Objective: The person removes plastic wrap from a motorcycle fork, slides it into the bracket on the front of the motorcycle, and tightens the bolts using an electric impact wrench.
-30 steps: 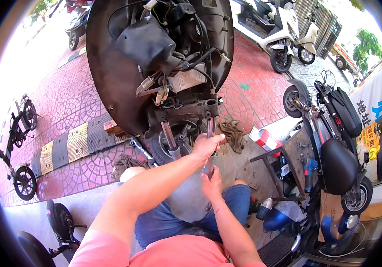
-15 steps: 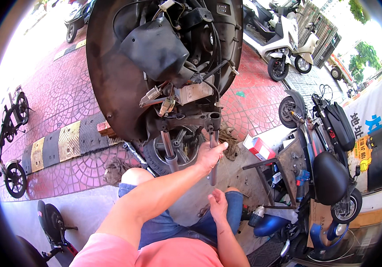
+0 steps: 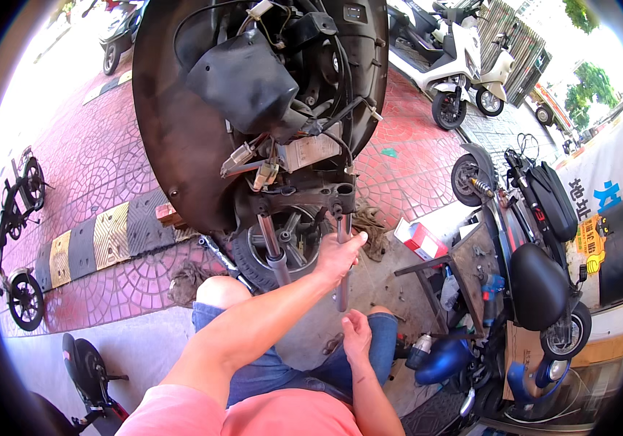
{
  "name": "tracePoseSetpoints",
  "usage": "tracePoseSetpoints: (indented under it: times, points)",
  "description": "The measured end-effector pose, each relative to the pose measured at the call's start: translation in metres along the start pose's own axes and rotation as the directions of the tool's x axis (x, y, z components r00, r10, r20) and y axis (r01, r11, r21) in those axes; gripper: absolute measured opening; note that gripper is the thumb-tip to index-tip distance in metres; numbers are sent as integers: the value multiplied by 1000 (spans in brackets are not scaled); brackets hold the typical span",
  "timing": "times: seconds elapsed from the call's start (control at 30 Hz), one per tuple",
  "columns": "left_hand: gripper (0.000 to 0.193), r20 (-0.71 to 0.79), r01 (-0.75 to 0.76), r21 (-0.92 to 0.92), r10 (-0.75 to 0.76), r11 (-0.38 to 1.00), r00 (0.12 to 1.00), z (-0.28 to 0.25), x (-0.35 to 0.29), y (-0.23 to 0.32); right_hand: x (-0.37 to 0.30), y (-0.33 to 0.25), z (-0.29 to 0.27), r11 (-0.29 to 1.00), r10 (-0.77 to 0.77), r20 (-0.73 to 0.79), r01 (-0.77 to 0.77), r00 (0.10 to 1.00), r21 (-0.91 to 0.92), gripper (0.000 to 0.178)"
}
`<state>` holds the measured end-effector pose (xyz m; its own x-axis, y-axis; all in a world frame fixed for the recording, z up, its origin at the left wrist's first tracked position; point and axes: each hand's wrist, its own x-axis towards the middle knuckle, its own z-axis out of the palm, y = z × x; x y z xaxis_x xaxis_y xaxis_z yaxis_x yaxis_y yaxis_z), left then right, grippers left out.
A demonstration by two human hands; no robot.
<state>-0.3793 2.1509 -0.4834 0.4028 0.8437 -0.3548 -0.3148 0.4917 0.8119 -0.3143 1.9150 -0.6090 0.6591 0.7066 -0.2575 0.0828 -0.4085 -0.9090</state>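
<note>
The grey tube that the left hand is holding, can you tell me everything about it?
The grey tube is long, straight and round, and looks like metal, with a shinier upper part. It runs down from the dark bracket, pointing toward the picture's lower edge. The left hand grips it, hiding its middle. Its lower end sticks out below, close to the right hand.

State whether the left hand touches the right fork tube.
Touching: head view shows the left hand wrapped around the right fork tube, which emerges below.
</note>
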Motion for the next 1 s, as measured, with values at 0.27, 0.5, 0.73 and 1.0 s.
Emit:
tracePoseSetpoints:
  times: [0.27,0.5,0.73,1.0]
  points:
    - [36,37,-45,-12,45,999,998,0,2,9,-2,5,-5,999,-10,-35,9,999,-35,35]
    - [41,144,-14,-83,26,996,989,-1,3,18,-4,1,-7,999,16,-41,-17,999,-28,31]
    - [44,-28,-46,-34,46,998,999,11,2,17,-4,9,-10,997,0,-33,-3,999,-72,31]
    - [40,60,-29,-30,31,999,998,2,10,17,-4,9,-18,997,57,-67,-54,996,47,32]
